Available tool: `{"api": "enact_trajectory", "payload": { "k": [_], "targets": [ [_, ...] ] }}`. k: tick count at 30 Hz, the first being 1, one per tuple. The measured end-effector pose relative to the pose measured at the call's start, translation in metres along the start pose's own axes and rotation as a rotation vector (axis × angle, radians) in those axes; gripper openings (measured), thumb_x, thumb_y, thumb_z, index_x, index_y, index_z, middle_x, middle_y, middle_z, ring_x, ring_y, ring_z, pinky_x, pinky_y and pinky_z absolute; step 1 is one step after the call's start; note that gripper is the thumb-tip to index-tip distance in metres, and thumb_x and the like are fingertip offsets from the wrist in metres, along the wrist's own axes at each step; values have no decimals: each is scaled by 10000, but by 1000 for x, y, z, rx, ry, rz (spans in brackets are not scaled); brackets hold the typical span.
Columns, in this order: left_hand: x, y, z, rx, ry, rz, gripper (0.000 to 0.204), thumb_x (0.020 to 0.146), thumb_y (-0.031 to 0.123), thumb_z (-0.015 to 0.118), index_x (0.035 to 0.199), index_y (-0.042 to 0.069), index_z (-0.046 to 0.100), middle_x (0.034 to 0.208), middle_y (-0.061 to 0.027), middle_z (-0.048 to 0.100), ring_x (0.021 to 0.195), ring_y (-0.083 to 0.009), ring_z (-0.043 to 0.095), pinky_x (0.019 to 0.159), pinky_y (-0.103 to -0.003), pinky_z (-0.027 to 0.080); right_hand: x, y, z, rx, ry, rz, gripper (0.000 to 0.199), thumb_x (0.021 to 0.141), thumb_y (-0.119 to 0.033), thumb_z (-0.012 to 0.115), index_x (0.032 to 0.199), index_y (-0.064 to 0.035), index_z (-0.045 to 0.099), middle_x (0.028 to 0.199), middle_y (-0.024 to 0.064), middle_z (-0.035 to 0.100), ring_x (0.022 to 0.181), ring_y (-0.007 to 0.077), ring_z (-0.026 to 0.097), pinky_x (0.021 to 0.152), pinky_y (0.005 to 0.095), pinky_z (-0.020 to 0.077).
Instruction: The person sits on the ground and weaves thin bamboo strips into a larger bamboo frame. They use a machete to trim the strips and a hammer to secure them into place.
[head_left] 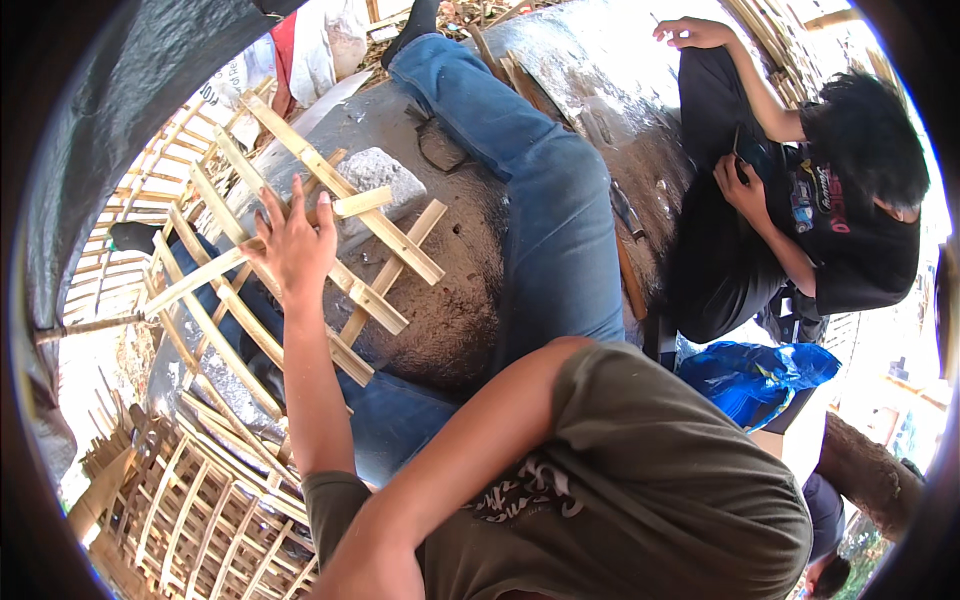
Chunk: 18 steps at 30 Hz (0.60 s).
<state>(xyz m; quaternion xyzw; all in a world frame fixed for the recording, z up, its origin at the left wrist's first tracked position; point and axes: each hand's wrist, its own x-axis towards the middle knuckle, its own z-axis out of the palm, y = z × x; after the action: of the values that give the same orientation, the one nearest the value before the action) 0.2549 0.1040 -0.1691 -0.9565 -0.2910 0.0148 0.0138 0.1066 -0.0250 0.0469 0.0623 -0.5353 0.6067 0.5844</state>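
Split bamboo, pale and freshly cut-looking, makes up the lattice frame that lies directly under the left hand, in front of the person and toward their left. Its long slats slant from far left to near right, and a crosspiece runs aslant over them, rising toward the right and passing beneath that hand. The left fingers are spread wide over the frame, back of the hand upward; I cannot tell whether any curl underneath. The left is the nearer hand: the right arm bends across the body and its hand is out of view, its fingers unreadable. Beyond the slats a pale stone block sits on the dark ground sheet, left of the outstretched jeans leg.
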Motion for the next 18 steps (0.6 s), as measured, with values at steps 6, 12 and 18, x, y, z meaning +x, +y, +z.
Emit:
{"api": "enact_trajectory", "payload": {
  "k": [6,12,18],
  "targets": [
    [-3,-5,5,10,68,8,620,1025,652,326,1586,390,354,1688,-140,232,1478,-459,336,1122,-812,84,17,12,-3,1,-10,-14,300,822,-222,797,1005,-4,702,973,144,674,915,326,655,931,521,493],
    [0,-1,11,17,85,26,610,1028,643,326,1584,395,356,1689,-137,230,1472,-458,345,1121,-814,83,23,8,-15,-215,99,-61,258,838,-238,771,973,-29,703,934,139,645,892,323,633,875,521,487],
    [-6,-4,-10,-6,6,12,617,1045,621,277,1586,337,362,1686,-170,198,1511,-477,240,1162,-782,27,34,-5,-43,-957,478,-124,222,854,-255,745,940,-54,704,895,134,616,870,321,611,818,521,481]
  ]
}}
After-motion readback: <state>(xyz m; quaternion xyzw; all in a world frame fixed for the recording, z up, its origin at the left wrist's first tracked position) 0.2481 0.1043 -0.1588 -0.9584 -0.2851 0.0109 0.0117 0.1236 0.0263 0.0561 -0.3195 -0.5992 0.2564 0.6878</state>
